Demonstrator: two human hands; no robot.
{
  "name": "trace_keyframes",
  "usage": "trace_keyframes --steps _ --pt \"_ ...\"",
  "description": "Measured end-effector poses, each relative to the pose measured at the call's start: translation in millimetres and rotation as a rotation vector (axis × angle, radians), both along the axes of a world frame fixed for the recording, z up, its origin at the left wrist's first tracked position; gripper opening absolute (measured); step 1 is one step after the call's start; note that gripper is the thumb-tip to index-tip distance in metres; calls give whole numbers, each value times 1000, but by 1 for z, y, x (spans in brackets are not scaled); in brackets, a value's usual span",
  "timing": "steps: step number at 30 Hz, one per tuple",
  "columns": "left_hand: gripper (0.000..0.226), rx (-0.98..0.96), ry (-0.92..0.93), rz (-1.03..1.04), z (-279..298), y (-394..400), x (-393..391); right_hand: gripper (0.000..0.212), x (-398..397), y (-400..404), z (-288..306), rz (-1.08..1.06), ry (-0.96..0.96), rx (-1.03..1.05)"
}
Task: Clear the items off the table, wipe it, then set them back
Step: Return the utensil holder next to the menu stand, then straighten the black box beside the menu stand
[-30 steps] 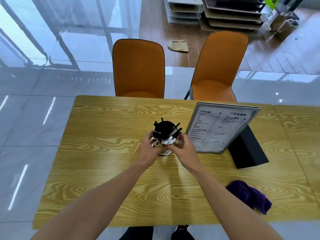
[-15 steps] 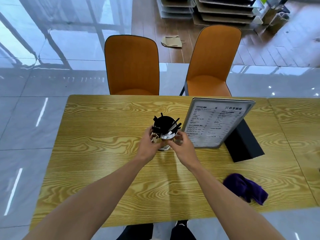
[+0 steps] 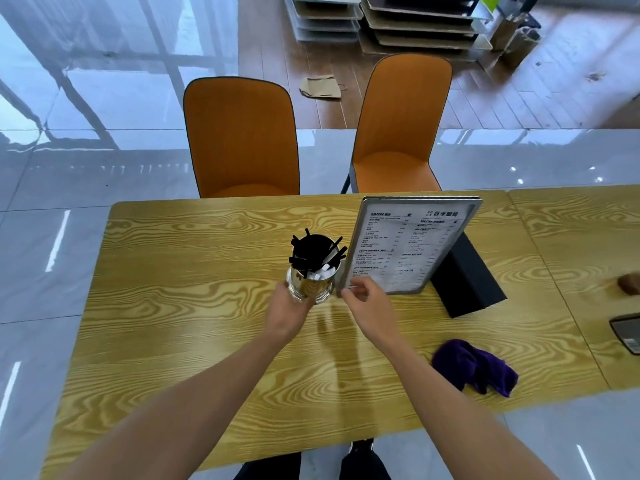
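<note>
A shiny metal cup point(image 3: 309, 287) full of black straws and white packets is held from below by my left hand point(image 3: 287, 311), raised a little above the yellow wooden table point(image 3: 194, 306). My right hand point(image 3: 367, 297) has come off the cup; its fingers are loosely apart at the lower left corner of the standing menu board point(image 3: 412, 244). I cannot tell whether they touch the board. A crumpled purple cloth point(image 3: 474, 370) lies near the table's front right edge.
Two orange chairs point(image 3: 242, 140) point(image 3: 398, 129) stand behind the table. A second table point(image 3: 581, 244) adjoins on the right, with a brown object point(image 3: 628, 284) and a dark flat device point(image 3: 627, 332) at the frame edge. Stacked trays sit on the wooden floor behind.
Both hands were around the cup on the table. Now the left hand alone holds it, lifted slightly, and the right hand has let go and shifted right toward the menu board.
</note>
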State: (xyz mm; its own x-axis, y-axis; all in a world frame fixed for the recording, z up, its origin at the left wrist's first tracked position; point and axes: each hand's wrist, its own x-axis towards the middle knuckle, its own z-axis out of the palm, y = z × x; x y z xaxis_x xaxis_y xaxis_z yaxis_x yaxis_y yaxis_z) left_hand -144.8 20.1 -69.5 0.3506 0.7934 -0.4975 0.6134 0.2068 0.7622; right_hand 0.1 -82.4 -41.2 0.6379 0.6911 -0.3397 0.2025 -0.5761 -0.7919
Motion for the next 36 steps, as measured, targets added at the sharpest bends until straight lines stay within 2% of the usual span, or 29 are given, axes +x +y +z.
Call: trace_keyframes --steps 2,4,9,15,18,20,24,27,30,33,36 --pt "55 -98 106 -120 -11 -11 1 16 7 -14 -2 -13 -20 1" --pt "59 -222 174 -253 -20 -22 8 7 16 -29 -3 -27 -40 -8" --pt "63 -226 110 -449 -4 -48 57 14 57 -65 4 -142 -121 -42" --pt "64 -173 -56 -436 26 -78 139 11 132 -102 18 -187 -286 -3" --pt "63 -143 -73 -412 34 -97 181 22 177 -116 17 -161 -419 -11" --pt "61 -107 -76 -397 38 -110 210 34 204 -124 16 -142 -432 -51" --pt "58 -44 -81 -324 41 -130 261 63 249 -129 13 -103 -251 -176" --pt "62 -92 -87 -218 36 -140 291 69 272 -127 10 -128 -6 -209" --pt "61 -114 -66 -147 27 -148 311 57 292 -129 -3 -105 214 -214" --pt "57 -77 1 -82 21 -153 321 33 305 -131 -12 1 257 -216" --pt "54 -88 7 -20 18 -156 321 28 316 -131 -10 78 352 -232"
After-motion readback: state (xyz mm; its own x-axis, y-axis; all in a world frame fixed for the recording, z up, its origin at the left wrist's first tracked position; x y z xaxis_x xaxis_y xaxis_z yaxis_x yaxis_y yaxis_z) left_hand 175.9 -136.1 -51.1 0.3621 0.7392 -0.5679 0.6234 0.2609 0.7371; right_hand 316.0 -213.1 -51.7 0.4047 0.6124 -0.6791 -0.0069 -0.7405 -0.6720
